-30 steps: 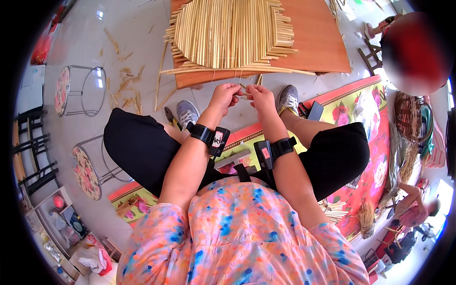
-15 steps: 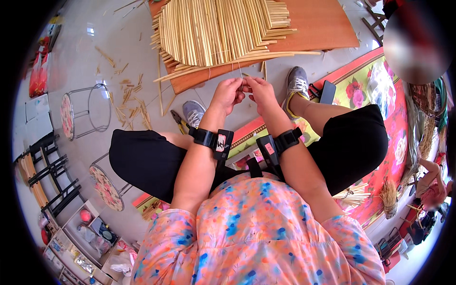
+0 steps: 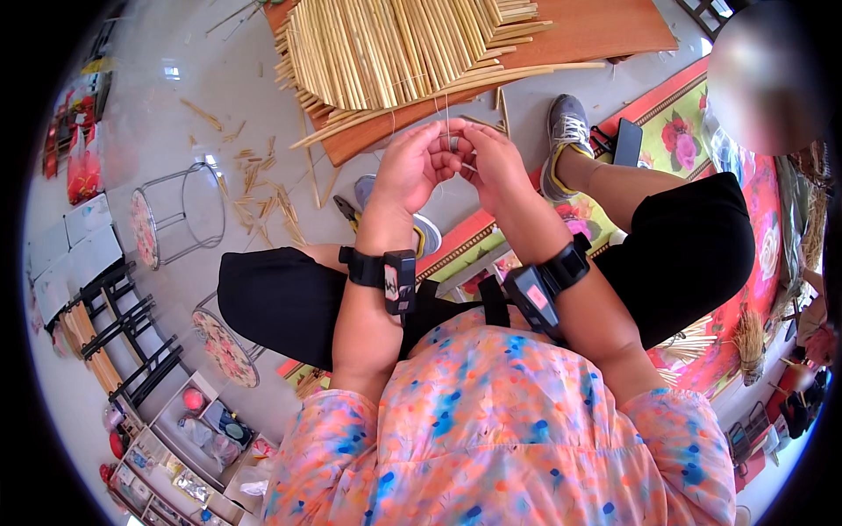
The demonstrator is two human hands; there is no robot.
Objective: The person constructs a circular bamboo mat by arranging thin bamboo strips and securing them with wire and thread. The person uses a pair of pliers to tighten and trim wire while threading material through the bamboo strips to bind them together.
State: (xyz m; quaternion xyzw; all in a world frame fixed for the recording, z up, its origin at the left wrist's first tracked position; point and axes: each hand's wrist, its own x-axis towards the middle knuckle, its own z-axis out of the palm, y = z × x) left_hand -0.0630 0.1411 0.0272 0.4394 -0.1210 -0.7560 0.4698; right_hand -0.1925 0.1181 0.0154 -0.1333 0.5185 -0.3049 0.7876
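My left hand (image 3: 410,168) and my right hand (image 3: 494,162) meet at the fingertips just in front of a low wooden board (image 3: 605,33). Both are closed in a pinch on a thin pale thread (image 3: 447,107), which runs up from the fingers to the near edge of a panel of reed stalks (image 3: 386,53). The panel, made of straw-coloured stalks laid side by side with a rounded outline, rests on the board. Across its near edge lie long loose stalks (image 3: 526,75). The exact grip of each fingertip on the thread is partly hidden.
Cut stalk pieces (image 3: 254,180) litter the tiled floor at the left, near a round-seated stool (image 3: 145,230) lying on its side. Pliers (image 3: 346,209) lie beside my left shoe (image 3: 425,235). A dark phone (image 3: 627,142) rests on the floral mat (image 3: 675,145) at right.
Both hands have come up a little and closer to me, still pinching the thread. The whole view has shifted slightly.
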